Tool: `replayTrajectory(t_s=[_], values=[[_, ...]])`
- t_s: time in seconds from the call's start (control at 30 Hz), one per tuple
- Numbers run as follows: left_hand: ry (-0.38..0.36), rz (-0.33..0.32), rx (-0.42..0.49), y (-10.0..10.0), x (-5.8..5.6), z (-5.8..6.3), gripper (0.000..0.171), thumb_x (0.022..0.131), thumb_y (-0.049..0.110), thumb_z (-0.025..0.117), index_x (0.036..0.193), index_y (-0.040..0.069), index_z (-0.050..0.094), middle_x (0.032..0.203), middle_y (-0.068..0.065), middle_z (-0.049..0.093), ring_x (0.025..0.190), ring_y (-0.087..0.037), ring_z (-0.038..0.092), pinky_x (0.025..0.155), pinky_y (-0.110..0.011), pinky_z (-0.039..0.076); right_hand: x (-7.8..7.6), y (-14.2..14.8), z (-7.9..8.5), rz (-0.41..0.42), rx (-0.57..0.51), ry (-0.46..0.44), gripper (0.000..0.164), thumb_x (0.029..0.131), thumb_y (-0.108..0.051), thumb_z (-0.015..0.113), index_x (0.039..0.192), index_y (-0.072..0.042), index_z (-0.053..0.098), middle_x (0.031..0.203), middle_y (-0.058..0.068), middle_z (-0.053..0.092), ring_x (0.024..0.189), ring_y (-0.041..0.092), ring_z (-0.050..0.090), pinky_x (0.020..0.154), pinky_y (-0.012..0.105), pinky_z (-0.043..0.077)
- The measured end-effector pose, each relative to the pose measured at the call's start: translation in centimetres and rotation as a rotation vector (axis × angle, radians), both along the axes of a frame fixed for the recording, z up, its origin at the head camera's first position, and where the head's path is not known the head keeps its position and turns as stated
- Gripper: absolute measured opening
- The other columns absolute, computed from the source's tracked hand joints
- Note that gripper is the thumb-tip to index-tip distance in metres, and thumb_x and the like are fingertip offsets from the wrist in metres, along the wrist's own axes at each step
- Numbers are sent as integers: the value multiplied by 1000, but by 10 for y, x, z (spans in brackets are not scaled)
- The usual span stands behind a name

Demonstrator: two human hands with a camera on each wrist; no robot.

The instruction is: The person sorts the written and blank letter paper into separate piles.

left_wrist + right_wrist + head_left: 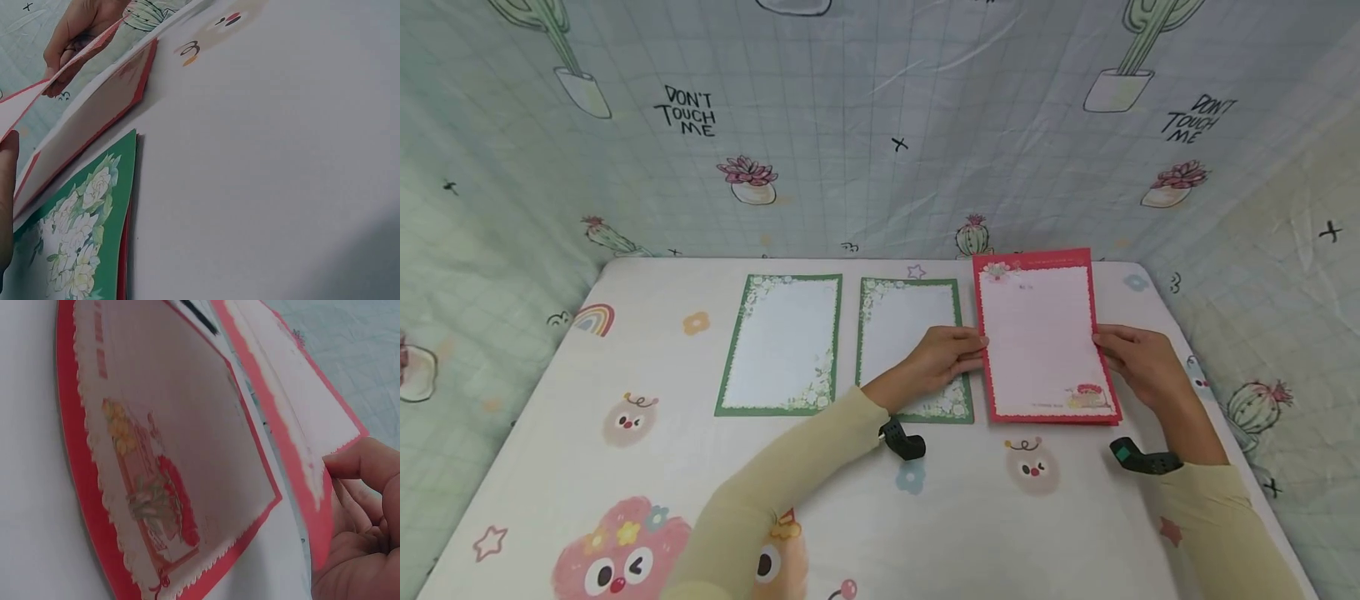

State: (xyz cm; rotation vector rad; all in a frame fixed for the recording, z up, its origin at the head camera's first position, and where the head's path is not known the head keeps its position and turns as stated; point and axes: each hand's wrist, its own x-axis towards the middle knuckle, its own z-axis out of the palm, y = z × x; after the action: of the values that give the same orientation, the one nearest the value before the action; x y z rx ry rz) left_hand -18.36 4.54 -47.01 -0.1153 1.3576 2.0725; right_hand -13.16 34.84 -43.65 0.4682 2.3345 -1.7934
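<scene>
A sheet of paper with a red border is held between both hands at the right of the table. My left hand pinches its left edge, and my right hand grips the right edge between thumb and fingers. In the right wrist view, the raised sheet bends up in the right hand, above a second red-bordered sheet lying flat. Beside the left hand lies a green-bordered sheet with white flowers, partly covered by the wrist. A red edge shows beneath it.
Another green-bordered sheet lies farther left. A patterned cloth with cartoon prints covers the table. Cactus-print fabric hangs behind and at both sides. Each wrist wears a black device, one of them above the table.
</scene>
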Motion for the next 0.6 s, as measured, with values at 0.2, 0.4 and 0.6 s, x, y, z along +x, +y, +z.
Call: replayTrajectory(t_s=[0.2,0.4,0.6], values=[[-1,-2,3,4,-3,-2,28,100,-2,61,126,-12,62,101,-10,68,85,-14,69,88,-33,61,-3,3,-5,-15,46,-32,73,100,-41,64,151,6,40,105,-20,56,87,-9,62,79,9,54],[10,2,-21,4,-5,1,29,100,-2,60,128,-12,62,102,-10,68,86,-14,70,89,-33,60,-4,1,-5,-13,74,-55,73,101,-42,61,152,6,39,101,-23,57,85,-8,62,80,9,54],[-1,2,-25,9,-4,0,26,100,-1,62,124,-10,66,104,-12,69,92,-17,71,90,-34,60,-1,6,-7,6,134,-39,70,102,-43,60,149,7,43,96,-26,59,84,-5,62,79,11,55]])
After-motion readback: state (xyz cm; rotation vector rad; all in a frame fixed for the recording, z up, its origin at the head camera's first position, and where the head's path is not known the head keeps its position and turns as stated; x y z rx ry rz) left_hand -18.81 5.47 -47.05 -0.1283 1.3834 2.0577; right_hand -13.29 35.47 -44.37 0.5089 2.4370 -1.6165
